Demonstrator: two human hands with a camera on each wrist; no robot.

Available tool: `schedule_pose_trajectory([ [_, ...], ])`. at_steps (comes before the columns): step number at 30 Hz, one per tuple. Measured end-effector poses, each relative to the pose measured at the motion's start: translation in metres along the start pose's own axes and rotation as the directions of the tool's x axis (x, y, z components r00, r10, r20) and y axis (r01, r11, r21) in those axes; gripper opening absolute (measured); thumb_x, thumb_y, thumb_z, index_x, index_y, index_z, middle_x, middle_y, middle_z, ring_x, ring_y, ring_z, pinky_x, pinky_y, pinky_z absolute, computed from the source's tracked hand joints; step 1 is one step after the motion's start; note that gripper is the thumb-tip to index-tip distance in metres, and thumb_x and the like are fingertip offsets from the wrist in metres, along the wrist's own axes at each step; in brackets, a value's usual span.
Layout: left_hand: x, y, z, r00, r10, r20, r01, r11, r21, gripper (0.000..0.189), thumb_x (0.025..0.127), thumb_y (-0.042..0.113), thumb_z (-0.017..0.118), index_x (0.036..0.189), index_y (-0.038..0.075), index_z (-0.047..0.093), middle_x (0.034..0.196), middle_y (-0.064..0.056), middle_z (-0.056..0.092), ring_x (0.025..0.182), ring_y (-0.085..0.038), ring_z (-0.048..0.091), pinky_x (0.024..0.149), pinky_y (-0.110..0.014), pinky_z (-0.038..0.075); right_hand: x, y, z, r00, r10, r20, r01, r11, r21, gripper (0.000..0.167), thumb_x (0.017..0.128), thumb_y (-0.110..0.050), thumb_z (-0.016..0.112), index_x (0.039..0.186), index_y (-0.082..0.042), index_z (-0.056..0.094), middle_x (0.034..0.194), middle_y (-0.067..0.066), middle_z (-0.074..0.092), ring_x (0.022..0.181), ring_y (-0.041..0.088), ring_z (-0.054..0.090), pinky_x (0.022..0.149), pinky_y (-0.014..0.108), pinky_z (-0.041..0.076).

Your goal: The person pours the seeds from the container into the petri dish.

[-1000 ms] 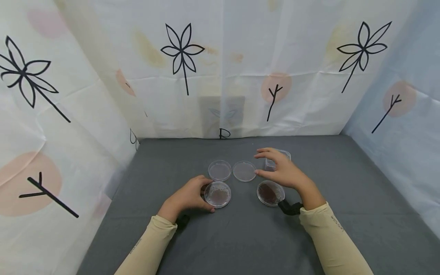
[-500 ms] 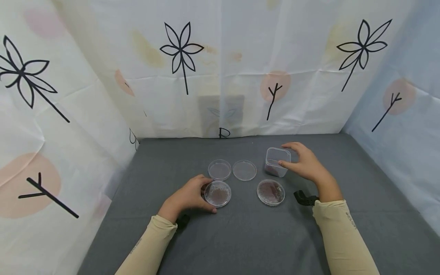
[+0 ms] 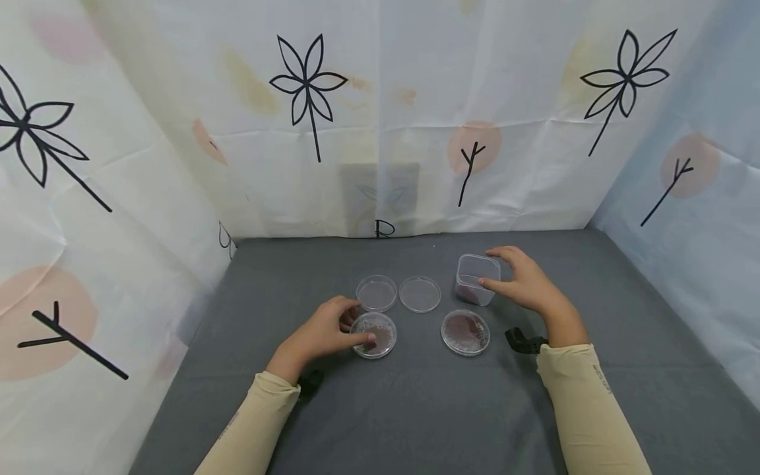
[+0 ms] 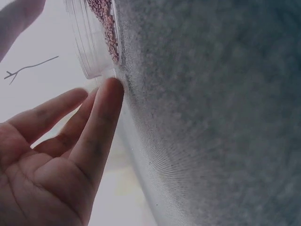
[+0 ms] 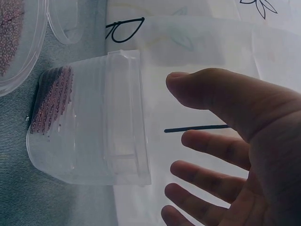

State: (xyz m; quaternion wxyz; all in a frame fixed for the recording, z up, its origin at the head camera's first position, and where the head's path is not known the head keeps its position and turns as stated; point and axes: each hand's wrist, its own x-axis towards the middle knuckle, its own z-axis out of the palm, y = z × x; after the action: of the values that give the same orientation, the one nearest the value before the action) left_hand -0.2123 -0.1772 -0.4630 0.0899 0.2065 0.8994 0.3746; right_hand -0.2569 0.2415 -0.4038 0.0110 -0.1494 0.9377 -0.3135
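Note:
My left hand (image 3: pixel 323 328) reaches round a round clear petri dish (image 3: pixel 386 333) with small reddish-brown grains in it; the thumb is over the dish from the near side. In the left wrist view the fingers (image 4: pixel 101 125) are straight, with one tip close to the dish's edge; whether it touches cannot be told. My right hand (image 3: pixel 528 287) is spread beside a clear plastic box (image 3: pixel 477 265), its fingers apart from the walls in the right wrist view. Reddish-brown grains (image 5: pixel 55 101) lie heaped in one lower corner of that box.
A second dish (image 3: pixel 466 333) with similar grains stands right of the first, in front of the box. Two clear round dishes or lids (image 3: pixel 377 293) lie side by side behind. Grey cloth (image 3: pixel 415 415) covers the table, and printed curtains (image 3: pixel 249 178) rise behind it and at both sides.
My right hand has moved right, from above the box's left side to its right side, uncovering the box. My left thumb has shifted from the near table surface up over the dish.

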Motion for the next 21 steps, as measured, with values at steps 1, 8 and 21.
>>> schedule_pose_trajectory([
  [1,0.001,0.000,-0.001,1.000,-0.002,-0.014,0.002,1.000,-0.001,0.075,0.091,0.037,0.087,0.149,-0.001,0.058,0.126,-0.013,0.063,0.107,-0.022,0.065,0.092,-0.037,0.061,0.000,0.000,0.000,1.000,0.001,0.002,-0.001,1.000,0.001,0.070,0.100,-0.033,0.076,0.156,-0.001,0.048,0.162,0.028,0.039,0.149,0.051,0.037,0.116,0.072,0.034],
  [8,0.015,0.001,-0.007,0.995,-0.008,-0.098,0.007,1.000,-0.005,0.070,0.094,0.033,0.084,0.152,0.003,0.056,0.134,-0.014,0.059,0.117,-0.031,0.065,0.100,-0.046,0.058,0.003,0.000,-0.002,1.000,0.001,0.004,-0.001,1.000,0.011,0.071,0.100,-0.032,0.076,0.157,-0.001,0.046,0.164,0.028,0.037,0.151,0.052,0.034,0.117,0.073,0.033],
  [21,0.056,-0.012,-0.014,0.995,-0.046,-0.084,0.047,0.999,0.010,0.073,0.094,0.029,0.084,0.153,-0.001,0.053,0.135,-0.023,0.054,0.120,-0.036,0.059,0.101,-0.054,0.054,0.003,0.009,0.005,0.999,0.013,0.032,-0.014,0.999,0.029,0.074,0.100,-0.033,0.076,0.158,0.000,0.044,0.165,0.028,0.035,0.149,0.053,0.035,0.116,0.074,0.034],
])
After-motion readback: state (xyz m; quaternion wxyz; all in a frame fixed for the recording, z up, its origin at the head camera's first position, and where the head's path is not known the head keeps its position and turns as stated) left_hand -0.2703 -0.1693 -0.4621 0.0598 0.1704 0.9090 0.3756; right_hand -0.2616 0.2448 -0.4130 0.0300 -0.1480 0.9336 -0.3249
